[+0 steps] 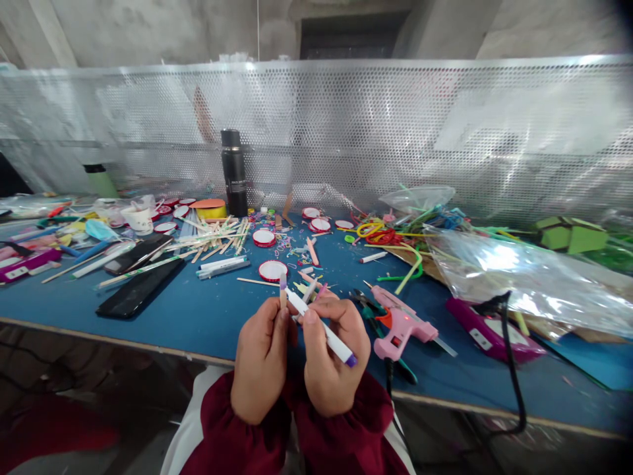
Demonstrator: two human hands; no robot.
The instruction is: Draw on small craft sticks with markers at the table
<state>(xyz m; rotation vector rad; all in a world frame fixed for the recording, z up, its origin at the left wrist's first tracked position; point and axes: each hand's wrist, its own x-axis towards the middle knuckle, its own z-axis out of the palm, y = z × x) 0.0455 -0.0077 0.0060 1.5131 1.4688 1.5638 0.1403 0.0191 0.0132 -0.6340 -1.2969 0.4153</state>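
My left hand pinches a wooden craft stick upright, its top end coloured purple. Between the thumb and fingers of my right hand is a white marker with a purple end. The marker slants up to the left, its tip at or very close to the coloured part of the stick. Both hands are close together over the front edge of the blue table. Just beyond them lie a small white disc with a red rim and several loose pens and sticks.
A pink glue gun and dark-handled pliers lie to the right, near a purple power strip and plastic bags. Phones, markers and a pile of craft sticks are left. A black bottle stands behind.
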